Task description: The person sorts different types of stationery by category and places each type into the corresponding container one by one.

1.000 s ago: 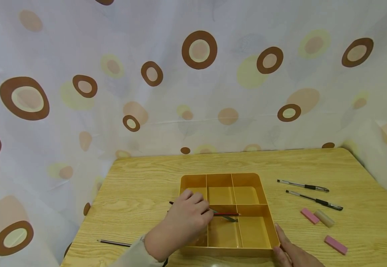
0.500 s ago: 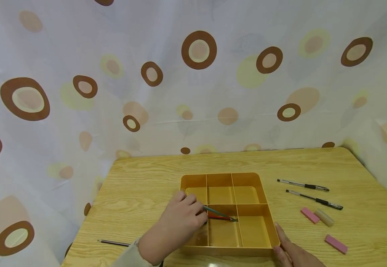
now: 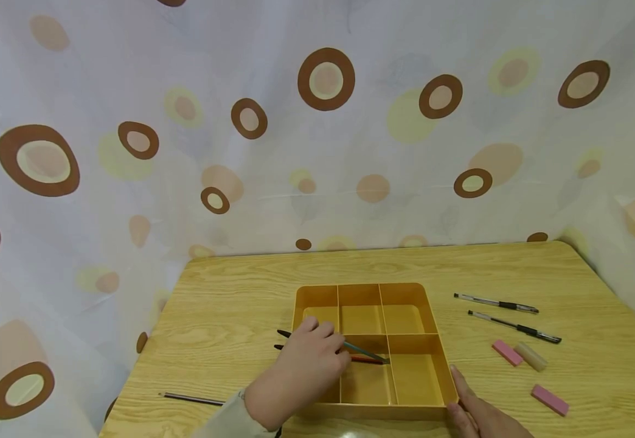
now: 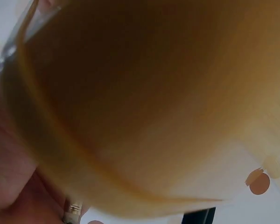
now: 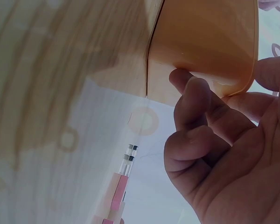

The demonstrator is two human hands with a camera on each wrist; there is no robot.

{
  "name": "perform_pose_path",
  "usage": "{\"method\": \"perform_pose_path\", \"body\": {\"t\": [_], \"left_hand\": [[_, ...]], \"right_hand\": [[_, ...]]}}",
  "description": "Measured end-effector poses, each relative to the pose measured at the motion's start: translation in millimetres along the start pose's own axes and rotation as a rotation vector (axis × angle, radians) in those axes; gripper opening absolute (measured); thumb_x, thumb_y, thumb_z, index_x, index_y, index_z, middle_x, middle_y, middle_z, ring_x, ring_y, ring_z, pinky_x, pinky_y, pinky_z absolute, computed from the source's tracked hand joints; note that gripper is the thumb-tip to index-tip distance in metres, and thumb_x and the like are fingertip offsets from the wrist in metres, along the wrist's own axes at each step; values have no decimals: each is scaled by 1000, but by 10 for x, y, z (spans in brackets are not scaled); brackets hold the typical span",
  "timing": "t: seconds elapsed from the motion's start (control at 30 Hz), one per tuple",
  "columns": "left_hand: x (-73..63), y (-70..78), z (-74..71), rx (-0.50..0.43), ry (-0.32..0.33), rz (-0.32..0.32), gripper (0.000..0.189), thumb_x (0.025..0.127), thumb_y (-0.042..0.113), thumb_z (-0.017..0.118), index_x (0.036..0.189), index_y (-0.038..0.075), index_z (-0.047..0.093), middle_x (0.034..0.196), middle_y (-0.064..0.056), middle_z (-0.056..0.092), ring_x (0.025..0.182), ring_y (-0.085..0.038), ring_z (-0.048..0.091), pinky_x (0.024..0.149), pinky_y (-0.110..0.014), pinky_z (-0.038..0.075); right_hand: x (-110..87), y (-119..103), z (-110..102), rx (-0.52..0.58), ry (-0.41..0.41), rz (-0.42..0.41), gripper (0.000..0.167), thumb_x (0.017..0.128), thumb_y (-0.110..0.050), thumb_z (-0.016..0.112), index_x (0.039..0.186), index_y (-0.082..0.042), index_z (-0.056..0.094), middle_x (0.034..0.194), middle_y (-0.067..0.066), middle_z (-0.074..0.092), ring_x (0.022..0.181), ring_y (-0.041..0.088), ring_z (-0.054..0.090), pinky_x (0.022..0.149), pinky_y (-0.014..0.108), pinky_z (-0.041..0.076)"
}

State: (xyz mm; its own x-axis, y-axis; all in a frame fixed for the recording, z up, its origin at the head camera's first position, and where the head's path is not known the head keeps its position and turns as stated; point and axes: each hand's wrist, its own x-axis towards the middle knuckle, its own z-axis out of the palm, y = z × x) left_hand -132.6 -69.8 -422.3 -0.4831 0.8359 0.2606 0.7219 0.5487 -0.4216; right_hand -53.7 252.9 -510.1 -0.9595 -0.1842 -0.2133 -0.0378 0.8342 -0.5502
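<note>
A yellow-orange organizer box (image 3: 364,412) with several compartments stands on the table. My left hand (image 3: 309,371) reaches over its left side and holds two slim sticks that look like paintbrushes, one teal (image 3: 364,351) and one red (image 3: 365,360). Their right ends lie in the front middle compartment; dark ends poke out left of the hand. My fingertips are hidden in the head view. The box wall (image 4: 154,140) fills the left wrist view, blurred. My right hand (image 3: 482,407) grips the front right corner; in the right wrist view, curled fingers (image 5: 191,102) and thumb meet that corner.
Two black-and-clear pens (image 3: 495,303) lie right of the box on the wooden table (image 3: 241,292). Nearer are a pink eraser (image 3: 507,353), a beige block (image 3: 531,356) and another pink eraser (image 3: 550,399). A dark pencil (image 3: 191,399) lies at left. A patterned curtain (image 3: 378,152) hangs behind.
The red stick's right end has shifted slightly left and lower, down to the teal one's end. My left hand dipped left, then came back right. My right hand stays at the box corner.
</note>
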Motion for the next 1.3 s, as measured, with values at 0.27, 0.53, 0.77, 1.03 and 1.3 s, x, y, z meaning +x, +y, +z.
{"method": "perform_pose_path", "body": {"t": [0.27, 0.53, 0.77, 1.03, 1.3], "left_hand": [[51, 10, 9, 4, 19, -9, 14, 88, 28, 84, 78, 35, 77, 83, 17, 67, 72, -9, 43, 70, -28, 22], [27, 9, 6, -2, 44, -26, 16, 87, 26, 85, 76, 33, 75, 81, 16, 66, 72, -10, 42, 70, -29, 24], [-81, -49, -15, -51, 252, -54, 11, 90, 25, 81, 81, 26, 75, 84, 11, 67, 79, -12, 55, 73, -29, 37], [-507, -239, -132, -110, 491, -192, 31, 105, 36, 58, 105, 14, 81, 96, 1, 74, 90, -20, 68, 79, -39, 54], [-1151, -422, -52, -152, 439, -445, 45, 110, 40, 47, 110, 9, 79, 95, -4, 74, 90, -26, 67, 77, -47, 52]], "right_hand": [[-9, -45, -12, -19, 10, 3, 76, 110, -44, 47, 160, 8, 22, 149, 31, 52, 117, 39, 70, 88, 47, 60], [7, -43, -4, -14, -2, 4, 76, 110, -44, 47, 161, 8, 21, 149, 32, 51, 116, 39, 70, 87, 47, 60], [10, -16, 3, 9, -5, -15, 75, 111, -42, 47, 160, 9, 22, 145, 34, 53, 113, 41, 71, 85, 46, 61], [-8, -40, -6, -11, 7, 3, 75, 111, -42, 47, 160, 8, 22, 144, 34, 55, 112, 39, 72, 85, 45, 61], [2, -48, -6, -30, -5, 38, 76, 111, -45, 45, 161, 7, 20, 144, 34, 55, 111, 40, 72, 84, 48, 60]]}}
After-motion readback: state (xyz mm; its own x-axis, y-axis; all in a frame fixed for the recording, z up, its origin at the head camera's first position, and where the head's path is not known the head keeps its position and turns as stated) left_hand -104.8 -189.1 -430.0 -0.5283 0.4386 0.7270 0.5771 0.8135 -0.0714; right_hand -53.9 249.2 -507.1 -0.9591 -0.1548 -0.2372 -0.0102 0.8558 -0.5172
